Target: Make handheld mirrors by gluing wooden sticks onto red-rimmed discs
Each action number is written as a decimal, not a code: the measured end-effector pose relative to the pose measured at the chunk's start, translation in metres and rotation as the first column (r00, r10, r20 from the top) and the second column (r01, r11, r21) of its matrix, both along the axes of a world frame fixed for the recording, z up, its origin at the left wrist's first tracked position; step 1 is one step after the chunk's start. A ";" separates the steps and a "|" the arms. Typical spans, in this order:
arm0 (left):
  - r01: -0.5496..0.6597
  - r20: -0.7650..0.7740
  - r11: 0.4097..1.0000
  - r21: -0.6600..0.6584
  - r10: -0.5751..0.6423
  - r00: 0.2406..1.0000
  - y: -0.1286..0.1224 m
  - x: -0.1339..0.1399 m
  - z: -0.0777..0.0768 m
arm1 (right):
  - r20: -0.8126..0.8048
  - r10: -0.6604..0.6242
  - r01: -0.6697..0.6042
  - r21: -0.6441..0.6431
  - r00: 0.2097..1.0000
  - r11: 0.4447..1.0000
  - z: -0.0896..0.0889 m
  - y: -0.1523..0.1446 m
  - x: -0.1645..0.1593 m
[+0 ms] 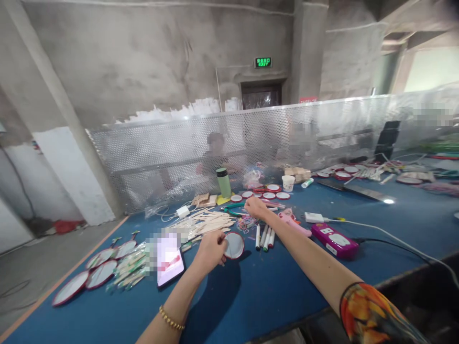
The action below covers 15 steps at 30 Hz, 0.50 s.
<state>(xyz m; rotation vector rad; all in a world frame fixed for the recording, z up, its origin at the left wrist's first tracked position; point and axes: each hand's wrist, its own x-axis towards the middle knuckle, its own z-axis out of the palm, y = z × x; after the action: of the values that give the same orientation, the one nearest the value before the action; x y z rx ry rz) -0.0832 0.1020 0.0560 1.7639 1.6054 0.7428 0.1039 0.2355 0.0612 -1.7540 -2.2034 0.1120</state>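
Observation:
My left hand (210, 251) pinches the left edge of a small round white disc with a red rim (234, 246), held just over the blue table. Farther forward, my right hand (255, 208) is closed, its fingertips turned down and mostly hidden. Teal handles of a plier-like tool (234, 206) lie right against its left side; whether the fingers grip them I cannot tell. Below that hand is a heap of small coloured bands (247, 222), with several white markers (265, 236) nearer me. Pale wooden sticks (211, 222) spread to the left.
A phone (169, 260) lies left of my left forearm, beyond it larger red-rimmed discs (102, 274). On the right are a pink glue gun (293, 223) and a purple device (334, 240) with cables. A green bottle (223, 184) and paper cup (288, 183) stand before a perforated metal screen (161, 162).

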 end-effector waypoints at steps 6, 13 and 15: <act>0.023 0.137 1.000 -0.018 -0.020 0.990 0.001 0.000 -0.003 | -0.420 0.221 -0.227 0.037 0.880 0.973 0.005 -0.032 0.000; 0.095 0.199 0.987 -0.128 -0.068 0.978 0.000 0.006 -0.011 | -0.934 0.133 -0.556 -0.080 0.332 0.827 -0.004 -0.078 -0.002; 0.128 0.134 0.983 -0.129 -0.111 0.985 -0.001 0.005 -0.011 | -0.959 0.063 -0.599 -0.120 0.275 0.792 -0.008 -0.086 -0.001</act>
<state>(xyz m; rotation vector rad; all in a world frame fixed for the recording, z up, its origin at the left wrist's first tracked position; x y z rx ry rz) -0.0780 0.1006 0.0448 1.6646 1.4192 0.6578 0.1025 0.1491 0.0531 -0.8015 -1.5724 1.5015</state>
